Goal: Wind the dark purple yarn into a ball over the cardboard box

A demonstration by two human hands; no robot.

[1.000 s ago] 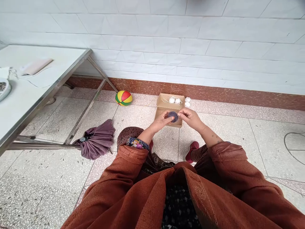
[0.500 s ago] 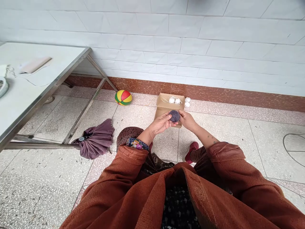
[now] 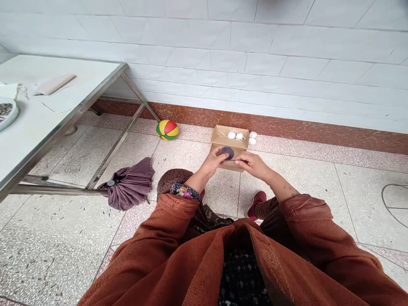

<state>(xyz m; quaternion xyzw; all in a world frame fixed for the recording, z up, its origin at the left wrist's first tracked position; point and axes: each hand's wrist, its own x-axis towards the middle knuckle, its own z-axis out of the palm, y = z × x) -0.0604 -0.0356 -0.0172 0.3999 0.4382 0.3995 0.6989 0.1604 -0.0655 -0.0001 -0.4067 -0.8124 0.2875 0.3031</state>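
Observation:
A dark grey-purple ball of yarn [image 3: 227,153] is gripped in my left hand [image 3: 213,162], the thumb pressed across its near side. Just to its right, my right hand [image 3: 251,164] is closed in a pinch on a strand of the same yarn running from the ball. Below and beyond both hands lies an open cardboard box [image 3: 219,133] on the floor, partly hidden by them. White balls of yarn [image 3: 231,134] with loose strands lie in its far part. More white yarn balls [image 3: 252,140] rest on the floor against the box's right side.
At left stands a metal-framed table [image 3: 95,78] with a rolled cloth-like item [image 3: 55,84] and a dish [image 3: 8,112]. A striped ball [image 3: 167,129], a folded purple umbrella [image 3: 132,185] and a brown round stool [image 3: 172,182] are on the floor. A tiled wall [image 3: 270,76] runs behind.
My right hand has come away from the yarn ball and now draws a strand out to the right. The ball has shifted slightly left in my left hand.

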